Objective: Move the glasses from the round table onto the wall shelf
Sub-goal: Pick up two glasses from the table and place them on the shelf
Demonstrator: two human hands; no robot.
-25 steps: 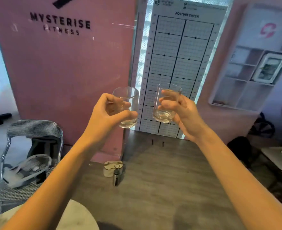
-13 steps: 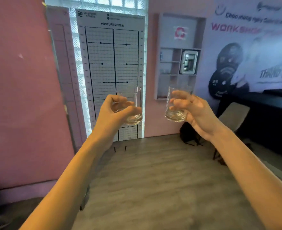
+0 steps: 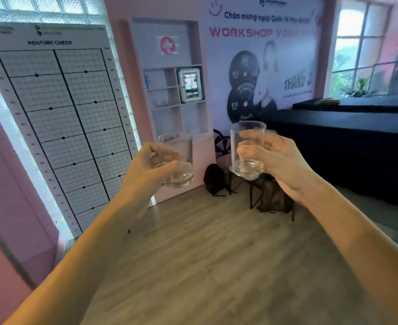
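Glass tumblers (image 3: 178, 158) in both hands face "POSTURE CHECK" chart (image 3: 52, 113).

The left hand (image 3: 146, 170) holds one glass (image 3: 178, 160) left of the second glass (image 3: 248, 148), held in the right hand (image 3: 280, 165); the two glasses are apart. Behind them, the wall shelf (image 3: 169, 90) stands between the posture chart (image 3: 59, 127) (left) and the poster (image 3: 263, 55) (right). A bag (image 3: 214, 180) lies on the floor (image 3: 205, 254) below the shelf.

Bright daylight from the window (image 3: 362, 43) at the upper right and through the glass-block wall (image 3: 45, 8) at the top left. Soft throughout, motion-blurred. Wide-angle bending at the edges; poster (image 3: 261, 52) lettering smeared. Faint shadows on the floor (image 3: 205, 254).
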